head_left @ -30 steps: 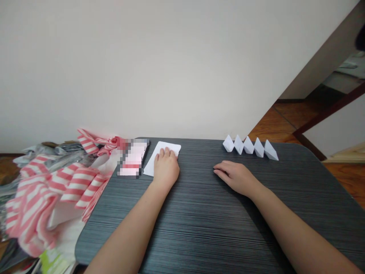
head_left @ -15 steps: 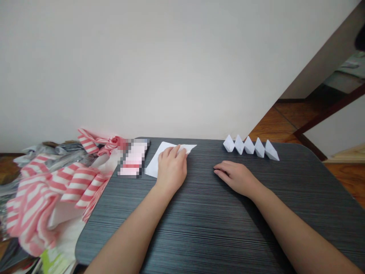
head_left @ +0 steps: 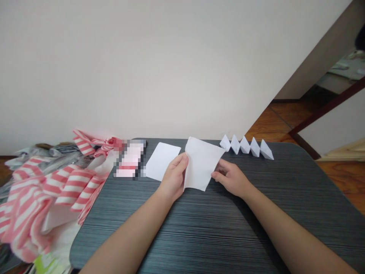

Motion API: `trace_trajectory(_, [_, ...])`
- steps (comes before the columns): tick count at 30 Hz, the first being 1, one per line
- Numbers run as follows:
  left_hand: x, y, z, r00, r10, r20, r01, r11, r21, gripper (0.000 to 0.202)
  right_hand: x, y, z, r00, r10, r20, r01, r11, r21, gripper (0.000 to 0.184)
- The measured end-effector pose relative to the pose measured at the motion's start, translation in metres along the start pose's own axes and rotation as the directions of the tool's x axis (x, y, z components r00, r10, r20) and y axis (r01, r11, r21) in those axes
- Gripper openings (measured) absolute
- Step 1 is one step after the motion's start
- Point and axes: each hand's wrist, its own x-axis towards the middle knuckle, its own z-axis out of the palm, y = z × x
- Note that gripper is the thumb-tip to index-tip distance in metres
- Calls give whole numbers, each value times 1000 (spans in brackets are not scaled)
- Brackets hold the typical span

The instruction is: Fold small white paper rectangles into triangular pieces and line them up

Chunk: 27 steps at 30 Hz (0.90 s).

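My left hand (head_left: 173,177) pinches the left edge of a white sheet of paper (head_left: 202,163) and holds it tilted up just above the dark table (head_left: 199,228). My right hand (head_left: 232,177) touches the sheet's right edge, fingers curled at it. A small stack of white paper (head_left: 161,160) lies flat on the table just left of my left hand. Several folded white paper boats (head_left: 246,146) stand in a row near the table's far edge, right of the lifted sheet.
A blurred pink and white object (head_left: 129,159) lies left of the paper stack. Red and white striped cloth (head_left: 51,190) and bags are heaped off the table's left side. A pale wall runs behind; wooden floor shows at the right.
My left hand has taken one sheet off the stack and carried it rightward and up. My right hand has met the sheet's right edge.
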Motion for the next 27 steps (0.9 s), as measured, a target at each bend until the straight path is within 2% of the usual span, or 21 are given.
trace_trajectory(3, [4, -6, -1, 990, -111, 82, 120, 987, -109, 44, -1, -1, 1, 1000, 28, -6, -28, 995, 97, 23])
trace_trajectory(5, [7, -8, -3, 988, -116, 98, 127, 985, -119, 44, -1, 1, 1, 997, 57, -58, -51, 994, 99, 22])
trace_trajectory(7, [9, -10, -7, 992, -78, 99, 86, 993, -85, 45, -1, 3, 0, 991, 67, -116, -55, 993, 103, 21])
trace_trajectory(10, [11, -11, -14, 997, -28, 76, 20, 994, 110, 36, 0, 8, -2, 989, 77, -125, -62, 991, 120, 22])
trace_trajectory(12, [11, -11, -17, 998, -33, 61, 16, 963, 269, 27, -1, 11, -2, 989, 95, -111, -79, 987, 136, 24])
trace_trajectory(15, [11, -11, -21, 997, -51, 61, 24, 923, 384, 25, -1, 13, -2, 988, 109, -107, -91, 983, 161, 26])
trace_trajectory(19, [11, -10, -21, 996, -29, 86, -8, 914, 405, 24, -2, 12, -1, 985, 116, -130, -87, 974, 210, 25])
trace_trajectory(24, [10, -8, -20, 993, -17, 113, -27, 926, 377, 22, -2, 8, 0, 984, 129, -126, -73, 923, 379, 34])
trace_trajectory(27, [11, -10, -22, 993, -28, 116, -13, 939, 344, 15, -4, 8, -2, 981, 116, -153, -49, 922, 384, 30])
